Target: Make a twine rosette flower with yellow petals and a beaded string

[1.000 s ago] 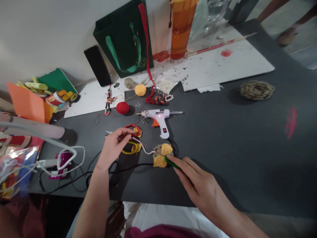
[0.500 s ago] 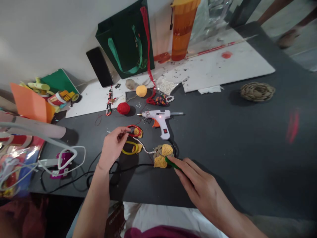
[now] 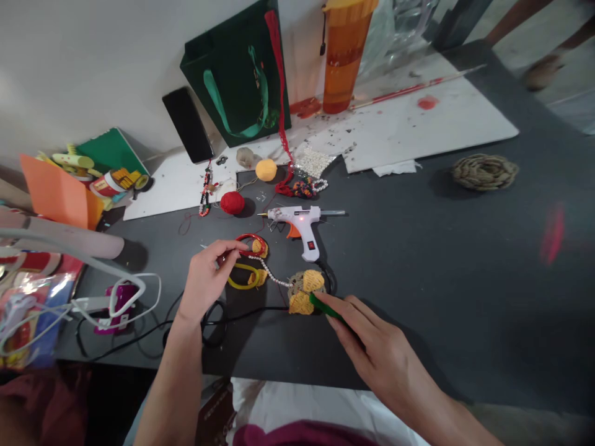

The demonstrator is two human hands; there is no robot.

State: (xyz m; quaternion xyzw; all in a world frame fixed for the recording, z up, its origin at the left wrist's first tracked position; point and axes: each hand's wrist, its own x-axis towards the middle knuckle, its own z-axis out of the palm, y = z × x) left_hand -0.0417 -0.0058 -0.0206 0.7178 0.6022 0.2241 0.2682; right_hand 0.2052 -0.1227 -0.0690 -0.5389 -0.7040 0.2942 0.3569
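Note:
My left hand [image 3: 209, 272] is closed in a pinch at the upper end of a string of small pearl beads [image 3: 276, 280]. The string runs right to a small brown and yellow woven piece [image 3: 307, 292] lying on the table. Beside the left fingertips lie a red loop [image 3: 244, 238] and a yellow loop [image 3: 235, 285], with small yellow woven bits at them. My right hand [image 3: 376, 341] grips a slim green tool [image 3: 320, 302], its tip at the woven piece; its exact kind is hidden by my fingers.
A white glue gun [image 3: 304, 230] with a lit red light lies beyond the hands. Red yarn [image 3: 232, 202] and yellow yarn [image 3: 266, 170] balls sit behind it. A woven brown coil [image 3: 484, 172] lies right, and a black cable [image 3: 255, 314] crosses the near table.
My left hand has shifted slightly, its wrist a little to the left, with the fingertips still at the bead string. My right hand and the green tool have hardly moved.

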